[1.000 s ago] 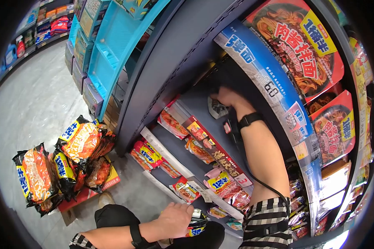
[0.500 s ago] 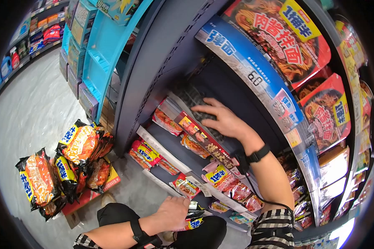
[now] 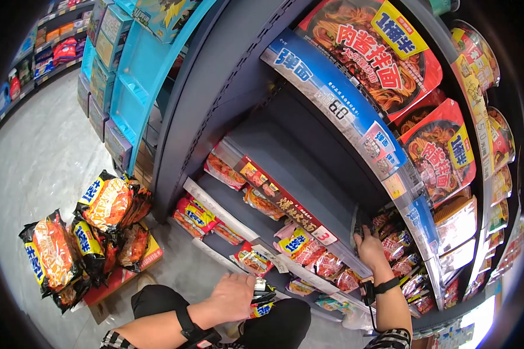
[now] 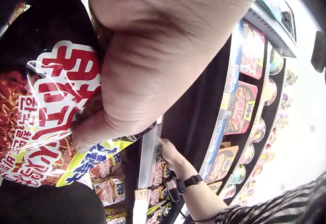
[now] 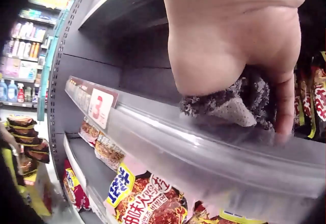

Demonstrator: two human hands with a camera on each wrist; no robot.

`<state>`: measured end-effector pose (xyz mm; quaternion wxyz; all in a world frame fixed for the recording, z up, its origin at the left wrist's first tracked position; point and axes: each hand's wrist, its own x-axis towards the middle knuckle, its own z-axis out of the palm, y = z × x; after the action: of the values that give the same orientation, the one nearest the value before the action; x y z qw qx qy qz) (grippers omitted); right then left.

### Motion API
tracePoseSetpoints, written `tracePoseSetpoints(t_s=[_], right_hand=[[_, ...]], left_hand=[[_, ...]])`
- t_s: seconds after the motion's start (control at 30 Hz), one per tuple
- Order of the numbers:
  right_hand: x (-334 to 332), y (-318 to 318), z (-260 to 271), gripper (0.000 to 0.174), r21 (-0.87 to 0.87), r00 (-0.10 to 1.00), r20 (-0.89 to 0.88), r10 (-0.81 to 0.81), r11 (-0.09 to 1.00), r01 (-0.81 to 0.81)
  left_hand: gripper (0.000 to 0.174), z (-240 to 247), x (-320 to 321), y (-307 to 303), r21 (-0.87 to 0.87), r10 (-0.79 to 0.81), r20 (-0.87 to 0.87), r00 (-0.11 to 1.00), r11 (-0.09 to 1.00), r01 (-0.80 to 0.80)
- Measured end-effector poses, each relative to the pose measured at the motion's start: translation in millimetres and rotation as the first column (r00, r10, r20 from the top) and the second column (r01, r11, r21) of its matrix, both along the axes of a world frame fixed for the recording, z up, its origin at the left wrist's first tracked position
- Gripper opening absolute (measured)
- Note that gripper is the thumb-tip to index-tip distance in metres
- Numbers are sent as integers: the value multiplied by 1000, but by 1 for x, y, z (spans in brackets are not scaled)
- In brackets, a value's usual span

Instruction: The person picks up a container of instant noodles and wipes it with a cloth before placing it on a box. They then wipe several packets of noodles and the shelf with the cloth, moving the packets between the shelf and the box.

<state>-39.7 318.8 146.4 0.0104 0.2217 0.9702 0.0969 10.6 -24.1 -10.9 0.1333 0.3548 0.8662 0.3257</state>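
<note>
My right hand [image 3: 371, 251] is at the near end of a bare grey shelf [image 3: 297, 151], beside its clear front lip. It grips a dark grey, fuzzy cloth [image 5: 244, 99] against the shelf surface, as the right wrist view shows. Over my knee, my left hand [image 3: 230, 299] holds a black instant noodle packet [image 4: 51, 117] with red and white lettering and a yellow corner. The left thumb lies across the packet's face in the left wrist view; the far side of the grip is hidden.
Lower shelves hold noodle packets [image 3: 300, 247], and more packets [image 3: 399, 244] stand just past my right hand. Overhead juts a shelf with a blue price strip [image 3: 337, 104] and boxed noodles [image 3: 375, 58]. Black noodle packets [image 3: 108, 200] are piled on the floor at left, by a turquoise rack [image 3: 131, 87].
My right hand has swept the cloth from the shelf's far left end, along its front lip, to the near right end. The left hand stays over the knee with the packet.
</note>
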Motion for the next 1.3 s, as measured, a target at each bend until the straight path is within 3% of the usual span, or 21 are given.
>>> tracePoseSetpoints(t_s=[0.07, 0.1, 0.13, 0.2, 0.27, 0.33, 0.4, 0.47, 0.53, 0.6, 0.67, 0.7, 0.77, 0.8, 0.87, 0.9, 0.97, 1.0, 1.13, 1.2, 1.3], right_hand=[[-10, 15, -3, 54, 67, 999, 35, -17, 998, 15], [-24, 35, -9, 53, 143, 988, 144, 57, 987, -78], [-36, 36, -9, 53, 146, 988, 143, 53, 986, -74], [-69, 31, -3, 52, -76, 982, 172, -75, 993, 89], [-109, 40, -9, 48, -24, 975, 213, -68, 997, 75], [-135, -6, 7, 45, -176, 962, 206, -179, 960, 217], [-181, 19, -17, 48, -173, 985, 170, -1, 984, 31], [-192, -49, -4, 43, -137, 988, 93, 121, 985, -108], [-213, -90, -2, 42, -92, 964, 140, 225, 973, -213], [-215, -127, 3, 40, -172, 885, 75, 460, 880, -443], [-210, -154, 0, 38, -109, 765, -44, 642, 758, -642], [-211, -158, 2, 38, -119, 767, -42, 640, 759, -640], [-224, -167, 8, 38, 315, 474, 50, 879, 437, -843], [-231, -172, 13, 45, 416, 461, 48, 886, 402, -816], [-272, -152, 10, 43, 451, 441, -205, 874, 484, -750], [-279, -142, 16, 43, 451, 441, -206, 874, 484, -750], [-287, -118, 31, 46, 254, 263, -606, 751, 496, -830], [-286, -104, 36, 46, 255, 261, -606, 751, 494, -831], [-260, -25, 40, 53, 449, 441, -514, 735, 669, -592], [-241, -6, 32, 58, 539, 525, -481, 702, 709, -454], [-191, 3, 35, 52, 575, 569, -479, 668, 729, -371]], left_hand=[[62, -5, 1, 4, 10, 11, -47, 999, 1000, -10], [62, -4, 1, 6, 14, 8, -51, 999, 1000, -7], [61, -3, 1, 7, 4, -15, -33, 999, 1000, 15], [59, -1, 2, 9, -1, -40, -15, 999, 999, 40], [53, 5, 1, 9, -24, -72, 68, 995, 997, 74], [52, 6, 1, 9, -24, -73, 53, 996, 997, 74], [51, 4, 0, 8, -35, -72, 44, 996, 997, 74], [51, -1, -1, 10, -28, -61, 16, 998, 998, 62], [54, -3, -3, 14, -61, -60, 3, 998, 996, 60], [56, -5, -4, 17, -97, -67, -15, 998, 993, 65], [56, -7, -7, 19, -51, -53, -16, 998, 997, 52], [56, -6, -7, 19, -57, -55, -8, 998, 997, 54], [56, -5, -6, 17, -30, -74, -21, 997, 997, 73], [56, -7, -6, 17, -36, -73, -12, 997, 997, 72], [55, -11, -6, 16, -65, -91, -13, 996, 994, 90], [55, -12, -7, 16, -66, -91, -14, 996, 994, 90], [54, -13, -10, 15, -67, -70, 9, 997, 995, 71], [54, -12, -12, 14, -67, -68, 9, 998, 995, 69], [49, -7, -13, 11, -21, -46, -1, 999, 999, 46], [44, -7, -10, 9, 7, -34, 1, 999, 999, 34], [39, -9, -5, 9, 26, -51, -37, 998, 998, 52]])
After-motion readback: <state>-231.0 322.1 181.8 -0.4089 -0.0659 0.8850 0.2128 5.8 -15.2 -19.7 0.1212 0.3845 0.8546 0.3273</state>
